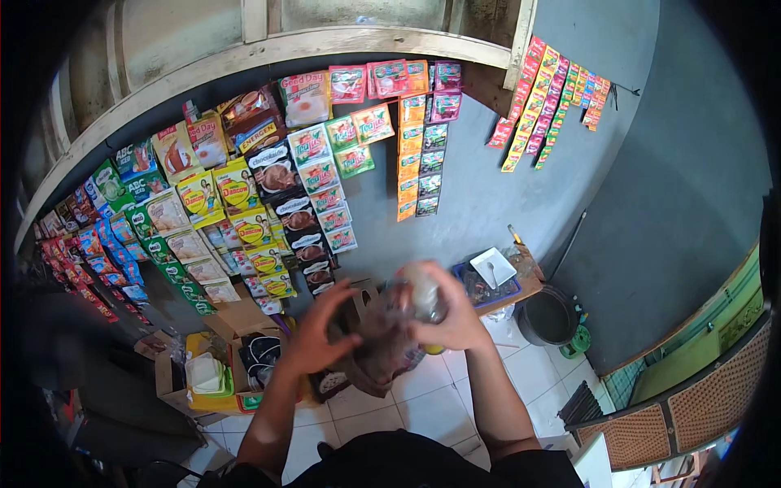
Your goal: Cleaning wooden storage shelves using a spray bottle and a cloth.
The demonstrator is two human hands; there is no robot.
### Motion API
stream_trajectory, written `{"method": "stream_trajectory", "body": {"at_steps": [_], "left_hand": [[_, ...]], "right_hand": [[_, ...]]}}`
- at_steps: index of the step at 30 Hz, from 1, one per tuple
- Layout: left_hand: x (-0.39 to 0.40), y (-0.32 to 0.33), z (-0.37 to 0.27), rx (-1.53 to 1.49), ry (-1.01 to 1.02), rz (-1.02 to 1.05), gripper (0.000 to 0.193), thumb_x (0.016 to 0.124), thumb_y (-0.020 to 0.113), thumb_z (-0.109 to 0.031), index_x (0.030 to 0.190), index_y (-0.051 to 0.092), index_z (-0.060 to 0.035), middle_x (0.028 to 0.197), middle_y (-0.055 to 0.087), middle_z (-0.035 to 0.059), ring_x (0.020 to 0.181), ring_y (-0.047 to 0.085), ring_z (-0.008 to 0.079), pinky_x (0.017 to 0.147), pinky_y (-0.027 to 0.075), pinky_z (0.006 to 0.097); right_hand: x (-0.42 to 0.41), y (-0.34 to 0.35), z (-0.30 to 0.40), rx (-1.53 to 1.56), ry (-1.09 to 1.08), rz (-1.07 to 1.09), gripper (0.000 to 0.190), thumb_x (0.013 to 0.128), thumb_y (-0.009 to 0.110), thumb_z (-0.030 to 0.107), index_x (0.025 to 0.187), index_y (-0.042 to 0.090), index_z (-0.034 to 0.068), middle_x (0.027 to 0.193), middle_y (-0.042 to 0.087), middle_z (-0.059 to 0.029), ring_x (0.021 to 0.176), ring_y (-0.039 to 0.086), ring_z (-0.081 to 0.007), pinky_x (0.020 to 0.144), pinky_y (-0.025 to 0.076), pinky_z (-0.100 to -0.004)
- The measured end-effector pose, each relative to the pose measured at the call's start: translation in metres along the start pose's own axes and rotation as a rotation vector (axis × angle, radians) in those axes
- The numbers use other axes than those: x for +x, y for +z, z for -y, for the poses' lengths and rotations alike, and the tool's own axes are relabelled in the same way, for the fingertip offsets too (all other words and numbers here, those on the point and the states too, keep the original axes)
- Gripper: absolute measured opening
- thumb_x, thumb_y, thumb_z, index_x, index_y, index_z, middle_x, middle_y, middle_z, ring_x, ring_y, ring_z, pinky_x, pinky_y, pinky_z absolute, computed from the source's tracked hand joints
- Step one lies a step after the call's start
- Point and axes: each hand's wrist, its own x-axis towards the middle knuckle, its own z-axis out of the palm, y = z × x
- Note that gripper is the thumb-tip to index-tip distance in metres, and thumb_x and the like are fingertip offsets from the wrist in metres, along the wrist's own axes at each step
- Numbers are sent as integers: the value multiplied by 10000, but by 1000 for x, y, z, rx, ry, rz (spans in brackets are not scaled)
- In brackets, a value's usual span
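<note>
My right hand (448, 305) is closed round a rounded, clear container (425, 293) with something pale inside; motion blur hides just what it is. To the left, my left hand (323, 332) has its fingers spread and nothing visible in it. A dark, thin plastic bag (381, 360) hangs between the hands, below the container; whether either hand grips it cannot be told. Something small and yellow (434, 349) shows just under my right hand.
Strips of drink sachets (317, 189) hang along the grey wall. At right, a blue tray (488, 293) with a white square dish and spoon (493, 268) sits on a wooden surface beside a dark bucket (548, 316). Cardboard boxes (171, 381) stand at lower left.
</note>
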Motion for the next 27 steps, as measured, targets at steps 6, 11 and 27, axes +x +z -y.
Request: {"method": "stream_trajectory", "body": {"at_steps": [6,11,27], "left_hand": [[-6,62,14,-392,-225,512,639,728,808,-119,1303,535,-63,1260,597,109,1117,581,201,961,466,355],[-11,52,24,-578,-279,116,551,718,793,18,1221,576,-37,1116,658,30,1025,613,120,910,495,297],[-12,15,16,-1603,-327,-25,602,946,509,-255,1483,321,-58,1486,379,131,1345,415,232,1089,362,381]], "right_hand": [[1,-25,13,-123,50,456,704,655,726,50,1315,483,31,1149,629,-105,1082,581,-167,950,451,-313],[-2,-50,8,-202,-7,276,674,634,718,57,1280,527,39,1144,638,-115,1070,596,-172,941,453,-299],[127,56,53,-293,-217,-17,612,689,706,15,1266,512,71,887,622,-45,836,601,-122,770,487,-276]]}}
